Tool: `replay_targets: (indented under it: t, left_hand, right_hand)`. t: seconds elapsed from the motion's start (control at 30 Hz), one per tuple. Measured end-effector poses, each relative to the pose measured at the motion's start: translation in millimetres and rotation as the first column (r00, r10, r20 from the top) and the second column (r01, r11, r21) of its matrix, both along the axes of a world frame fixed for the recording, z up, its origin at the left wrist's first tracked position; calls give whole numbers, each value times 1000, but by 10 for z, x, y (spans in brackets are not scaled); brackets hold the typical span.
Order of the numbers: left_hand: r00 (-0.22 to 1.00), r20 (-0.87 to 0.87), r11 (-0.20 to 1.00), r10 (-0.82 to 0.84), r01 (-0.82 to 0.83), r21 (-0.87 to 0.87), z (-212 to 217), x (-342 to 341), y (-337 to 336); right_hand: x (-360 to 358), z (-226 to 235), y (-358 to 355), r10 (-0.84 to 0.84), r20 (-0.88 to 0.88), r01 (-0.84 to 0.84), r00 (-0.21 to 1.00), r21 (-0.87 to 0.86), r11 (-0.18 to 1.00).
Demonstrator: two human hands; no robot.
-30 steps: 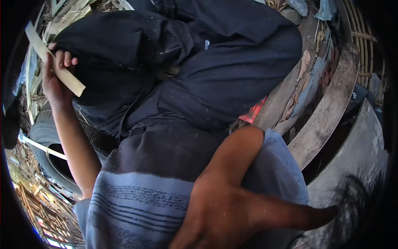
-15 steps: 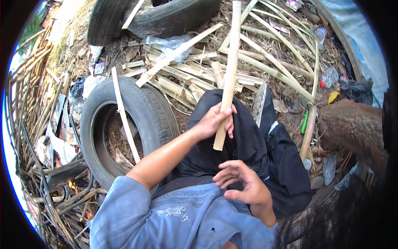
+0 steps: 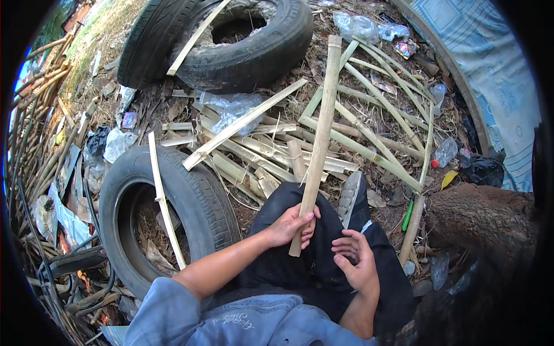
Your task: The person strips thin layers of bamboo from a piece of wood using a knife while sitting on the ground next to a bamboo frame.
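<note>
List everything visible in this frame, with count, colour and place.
bamboo slat: one, pale tan, upright over the lap, gripped near its lower end
split bamboo pile: many, pale green and tan, ground ahead
tyres: two, black, one left, one top
log: one, brown, right
plastic litter: several, clear, scattered
patterned cloth: one, blue, top right
left hand: grips the slat
right hand: open, empty, beside the slat's end

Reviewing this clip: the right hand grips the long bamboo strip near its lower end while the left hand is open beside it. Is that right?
Not quite: the head view shows the left hand gripping the long bamboo strip near its lower end, while the right hand is open beside it.
</note>
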State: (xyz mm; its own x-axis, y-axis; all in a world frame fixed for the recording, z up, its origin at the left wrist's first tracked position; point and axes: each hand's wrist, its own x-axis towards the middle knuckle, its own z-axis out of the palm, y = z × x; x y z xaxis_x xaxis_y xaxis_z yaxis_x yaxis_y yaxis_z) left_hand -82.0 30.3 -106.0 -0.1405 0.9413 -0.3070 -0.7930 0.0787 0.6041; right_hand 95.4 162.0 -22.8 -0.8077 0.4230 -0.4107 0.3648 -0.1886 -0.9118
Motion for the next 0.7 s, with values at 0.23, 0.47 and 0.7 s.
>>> replay_targets:
  t: [0.23, 0.47, 0.7]
  left_hand:
    - [997, 74, 999, -19, 22, -37, 16, -19, -38]
    - [997, 74, 999, 22, -19, -47, -2, 66, -19]
    - [989, -52, 990, 141, -142, -18, 188, 219, -79]
  right_hand:
    - [-130, 3, -19, 232, 76, -242, 970, 189, 952]
    - [-49, -54, -201, 206, 163, -246, 965, 279, 928]
    - [53, -74, -455, 202, 246, -282, 948, 356, 891]
